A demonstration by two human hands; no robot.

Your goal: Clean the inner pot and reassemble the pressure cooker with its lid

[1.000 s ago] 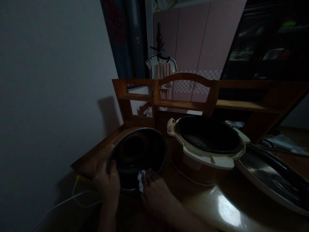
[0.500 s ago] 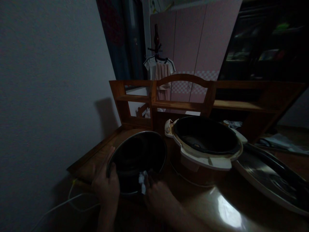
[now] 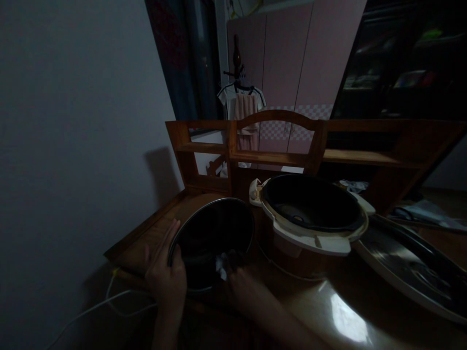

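Observation:
A dark metal inner pot point(image 3: 213, 233) with a shiny rim stands tilted on the wooden table point(image 3: 153, 233). My left hand point(image 3: 166, 272) grips its near left rim, thumb inside and fingers stretched along the outside. My right hand point(image 3: 237, 279) reaches into the pot over the near rim, fingers closed on a small white cloth point(image 3: 221, 265) pressed against the inner wall. Just right of the pot sits the white cooker body point(image 3: 310, 228), open and empty.
The cooker's lid point(image 3: 408, 265) lies open at the right. A wooden shelf rack point(image 3: 277, 155) stands along the table's back edge. A white cord point(image 3: 109, 301) hangs off the near left edge by the wall. Clothes hang in front of a pink wardrobe behind.
My right hand and the cloth have moved deeper into the pot and a little to the right. The left hand has slid slightly right along the rim.

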